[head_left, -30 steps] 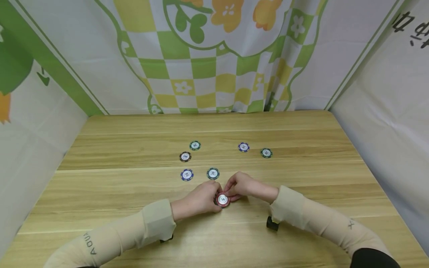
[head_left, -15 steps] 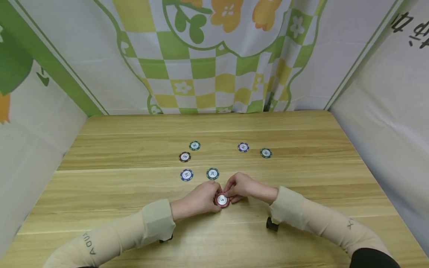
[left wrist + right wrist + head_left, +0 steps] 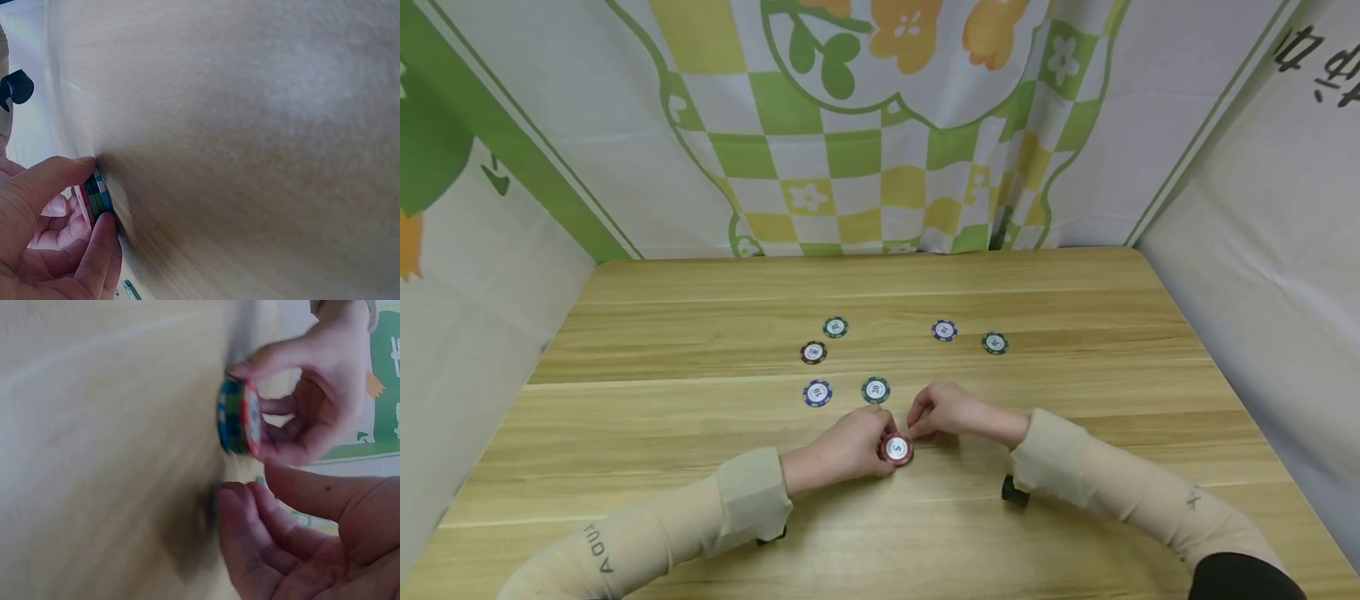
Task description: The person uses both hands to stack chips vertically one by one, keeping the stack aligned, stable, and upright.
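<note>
- Left of the chip stack (image 3: 235,419) and beyond it, the black chip (image 3: 813,352) is lying flat on the table (image 3: 662,317); the left blue chip (image 3: 817,392) is lying nearer, the far green chip (image 3: 835,327) just past the black one.
- Touching the stack's left side, the left hand (image 3: 848,446) is gripping it by the rim, thumb on the near edge, fingers round the far one. Even, light pressure should be best for holding the layers square; squeezing harder would be risking a slip.
- Just beyond the stack, slightly left, the near green chip (image 3: 876,390) is lying flat.
- The stack itself is sitting in that grip, the red chip (image 3: 897,449) showing its 5 on top, green and blue edges showing below; I'm not able to tell whether it's resting on the wood.
- Just right of the stack, the right hand (image 3: 949,408) is hovering with thumb and fingertips narrowly apart, seemingly holding nothing. Staying low and light there would be wise, avoiding nudging the rim.
- Well beyond the stack, rightward, the right blue chip (image 3: 943,330) and the right green chip (image 3: 995,342) are lying apart.
</note>
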Tool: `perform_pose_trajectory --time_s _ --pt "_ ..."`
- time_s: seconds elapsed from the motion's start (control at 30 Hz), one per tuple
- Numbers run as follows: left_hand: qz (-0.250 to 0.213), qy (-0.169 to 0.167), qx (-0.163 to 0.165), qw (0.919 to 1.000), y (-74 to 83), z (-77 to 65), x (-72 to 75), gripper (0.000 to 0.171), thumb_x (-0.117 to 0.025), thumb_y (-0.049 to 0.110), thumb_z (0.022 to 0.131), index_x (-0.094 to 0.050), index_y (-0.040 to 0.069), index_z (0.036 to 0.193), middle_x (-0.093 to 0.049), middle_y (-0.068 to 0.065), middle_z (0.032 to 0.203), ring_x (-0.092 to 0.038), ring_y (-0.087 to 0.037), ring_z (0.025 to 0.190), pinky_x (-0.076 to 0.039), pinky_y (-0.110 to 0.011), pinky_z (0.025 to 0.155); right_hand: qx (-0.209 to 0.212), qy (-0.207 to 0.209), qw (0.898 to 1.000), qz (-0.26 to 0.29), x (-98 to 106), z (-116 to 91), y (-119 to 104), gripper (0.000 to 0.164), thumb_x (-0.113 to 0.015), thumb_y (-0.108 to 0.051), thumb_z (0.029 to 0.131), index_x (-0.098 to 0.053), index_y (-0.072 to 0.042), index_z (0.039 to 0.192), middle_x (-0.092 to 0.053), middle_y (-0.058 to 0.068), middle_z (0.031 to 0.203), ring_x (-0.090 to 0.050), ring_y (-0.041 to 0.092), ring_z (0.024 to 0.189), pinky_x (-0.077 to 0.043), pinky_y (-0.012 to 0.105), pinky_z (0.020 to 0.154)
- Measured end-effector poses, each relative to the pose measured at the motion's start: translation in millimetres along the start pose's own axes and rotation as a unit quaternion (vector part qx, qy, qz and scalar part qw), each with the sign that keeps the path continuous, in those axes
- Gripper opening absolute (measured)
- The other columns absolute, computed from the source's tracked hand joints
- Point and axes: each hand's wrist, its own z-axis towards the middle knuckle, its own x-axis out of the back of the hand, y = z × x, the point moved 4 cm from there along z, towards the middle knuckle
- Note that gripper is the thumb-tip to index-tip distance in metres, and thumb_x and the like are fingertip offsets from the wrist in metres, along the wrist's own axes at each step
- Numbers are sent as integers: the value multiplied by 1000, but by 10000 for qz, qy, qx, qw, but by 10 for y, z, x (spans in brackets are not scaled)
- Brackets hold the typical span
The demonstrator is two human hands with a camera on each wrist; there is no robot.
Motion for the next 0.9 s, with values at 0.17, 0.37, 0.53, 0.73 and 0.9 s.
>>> perform_pose_trajectory --time_s 0.17,0.37,0.53,0.73,0.9 --pt "-13 -5 5 10000 -10 1 -6 33 -79 13 64 -58 6 88 -52 1 82 -48 -9 72 -43 -22 64 152 -49 9978 -643 120 -18 0 10 -68 -7 78 -64 -3 86 -61 1 74 -54 11 66 -45 22 60" --pt "-9 37 -47 10000 -7 -1 -11 33 -79 15 63 -58 7 87 -53 2 81 -49 -8 72 -44 -22 65 79 55 9909 -1340 272 -53 -36 12 -67 -8 78 -62 -3 88 -60 3 81 -54 15 74 -47 27 68" --pt "17 94 -64 9999 -2 -3 -4 35 -80 19 62 -58 7 86 -53 1 81 -49 -8 71 -44 -22 64 106 165 9844 -1747 388 -40 -76 15 -66 -9 79 -62 -2 92 -61 6 86 -56 17 78 -48 30 71" --pt "27 12 0 10000 -7 7 -11 35 -79 19 64 -58 6 88 -54 1 81 -49 -8 71 -44 -22 64 166 354 9762 -2131 560 -20 -122 21 -67 -13 81 -63 0 97 -63 9 93 -58 21 86 -48 33 76" --pt "13 -14 27 10000 -11 15 -12 34 -78 19 65 -59 5 89 -53 1 81 -48 -9 71 -43 -22 63 4 392 9758 -2153 693 -16 -161 25 -65 -13 83 -62 1 102 -62 12 100 -58 24 91 -48 35 77"
